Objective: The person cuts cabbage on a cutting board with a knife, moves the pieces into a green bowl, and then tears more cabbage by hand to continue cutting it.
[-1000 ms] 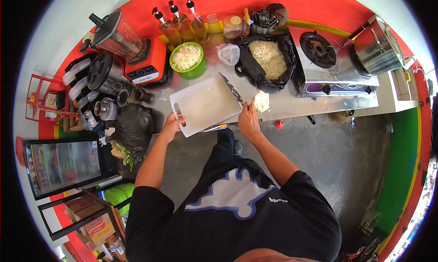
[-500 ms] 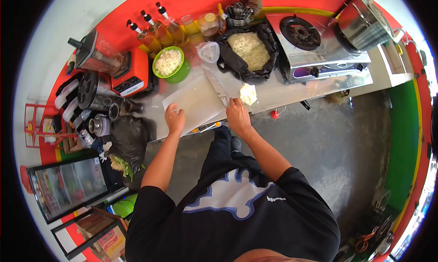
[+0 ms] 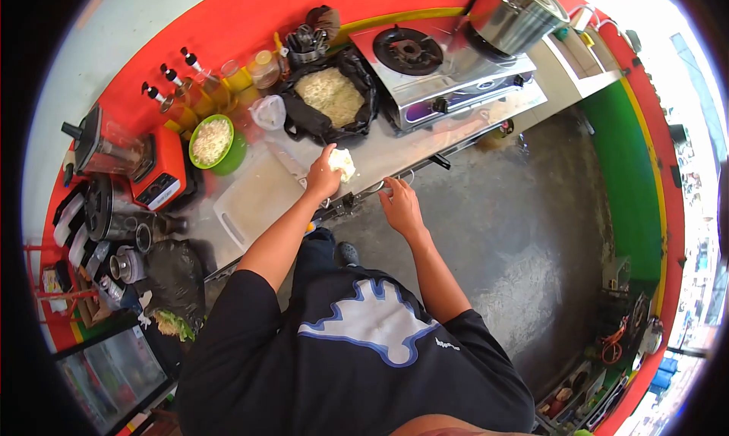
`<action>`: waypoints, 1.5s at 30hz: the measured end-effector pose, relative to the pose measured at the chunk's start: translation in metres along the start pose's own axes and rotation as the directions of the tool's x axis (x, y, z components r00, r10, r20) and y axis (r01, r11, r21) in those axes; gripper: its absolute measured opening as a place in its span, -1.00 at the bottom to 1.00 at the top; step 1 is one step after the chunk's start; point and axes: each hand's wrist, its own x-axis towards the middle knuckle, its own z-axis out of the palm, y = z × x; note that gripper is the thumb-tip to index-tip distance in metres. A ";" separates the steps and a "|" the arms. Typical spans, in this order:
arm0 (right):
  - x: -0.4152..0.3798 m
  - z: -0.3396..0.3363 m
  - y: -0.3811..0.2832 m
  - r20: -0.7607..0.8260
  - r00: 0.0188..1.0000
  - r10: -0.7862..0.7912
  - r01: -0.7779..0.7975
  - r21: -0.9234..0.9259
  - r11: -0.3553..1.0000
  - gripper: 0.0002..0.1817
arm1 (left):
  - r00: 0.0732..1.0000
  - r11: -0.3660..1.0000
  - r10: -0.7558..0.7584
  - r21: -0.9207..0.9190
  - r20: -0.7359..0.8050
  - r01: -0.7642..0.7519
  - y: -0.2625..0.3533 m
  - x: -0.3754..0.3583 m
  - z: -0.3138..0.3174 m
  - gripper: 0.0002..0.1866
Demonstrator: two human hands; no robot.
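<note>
My left hand (image 3: 324,176) reaches over the counter's front edge, its fingers closed against the left side of a crumbly white lump (image 3: 342,164). Exactly what the lump is I cannot make out. Just left of that hand a knife (image 3: 285,161) lies across the top of a white cutting board (image 3: 262,195). My right hand (image 3: 401,207) hovers at the front edge, fingers apart and slightly bent, beside a thin white loop (image 3: 411,177). Nothing shows in it. Behind the lump, a black plastic bag (image 3: 367,83) stands open, full of pale shredded food (image 3: 329,96).
A green bowl (image 3: 233,157) heaped with white pieces stands beside a red-based blender (image 3: 159,170). Pump bottles (image 3: 196,94) line the wall. To the right are a gas stove (image 3: 425,87) and a large steel pot (image 3: 512,17). A black bag (image 3: 175,277) sits at left.
My left hand has gone from the cutting board across to the white lump. My right hand has left the knife handle and moved right to the counter edge. The view has shifted right.
</note>
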 end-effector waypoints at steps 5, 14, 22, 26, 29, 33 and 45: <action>-0.007 -0.020 -0.001 -0.012 0.999 0.034 -0.033 0.090 0.995 -0.57 | 0.993 0.967 -0.096 -0.233 0.065 0.108 0.026 -0.003 -0.002 -0.35; 0.011 -0.023 -0.046 0.333 0.941 0.062 -0.274 0.639 0.719 -0.29 | 0.949 0.530 -0.134 -0.789 0.286 0.312 0.098 -0.051 -0.040 -0.52; 0.025 0.014 -0.123 0.416 0.884 -0.214 -0.237 0.793 0.562 -0.43 | 0.998 0.815 -0.024 -0.580 -0.055 -0.012 0.081 -0.088 -0.137 -0.61; 0.028 0.043 -0.163 0.481 0.824 -0.300 -0.252 0.785 0.566 -0.47 | 0.966 0.966 -0.003 -0.251 -0.260 -0.064 0.091 -0.123 -0.192 -0.49; 0.030 0.065 -0.188 0.521 0.781 -0.343 -0.269 0.778 0.568 -0.48 | 0.805 0.973 0.219 0.183 -0.551 -0.140 0.083 -0.143 -0.210 -0.57; 0.027 0.076 -0.226 0.543 0.751 -0.375 -0.235 0.752 0.616 -0.54 | 0.699 0.924 0.325 0.370 -0.636 -0.093 0.073 -0.164 -0.229 -0.66; 0.022 0.081 -0.271 0.494 0.799 -0.343 -0.146 0.712 0.687 -0.70 | 0.703 0.894 0.432 0.373 -0.565 -0.249 0.065 -0.175 -0.272 -0.70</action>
